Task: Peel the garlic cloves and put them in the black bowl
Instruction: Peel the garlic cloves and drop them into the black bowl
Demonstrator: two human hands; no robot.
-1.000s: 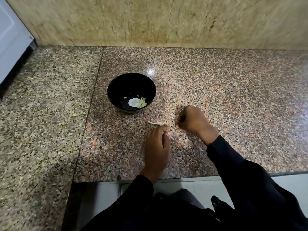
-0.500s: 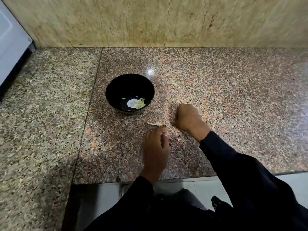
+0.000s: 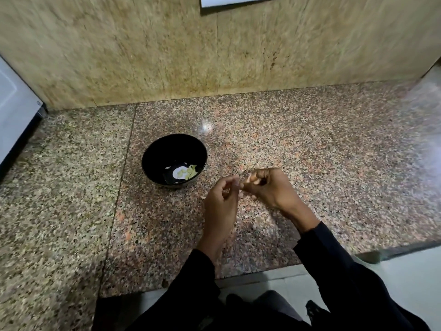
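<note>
Garlic clove [image 3: 248,179] pinched between my two hands, raised over the worktop [image 3: 310,151].

Largest first: black bowl [image 3: 152,161] sits up-left, nearer my left hand [image 3: 220,204]; my right hand [image 3: 272,187] curls round the clove, left fingertips [image 3: 236,181] nipping its near end.

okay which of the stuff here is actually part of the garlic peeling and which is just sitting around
Job: garlic clove pinched between left hand and right hand; black bowl with peeled pieces.
Lying about: white appliance; white panel on the wall.
</note>
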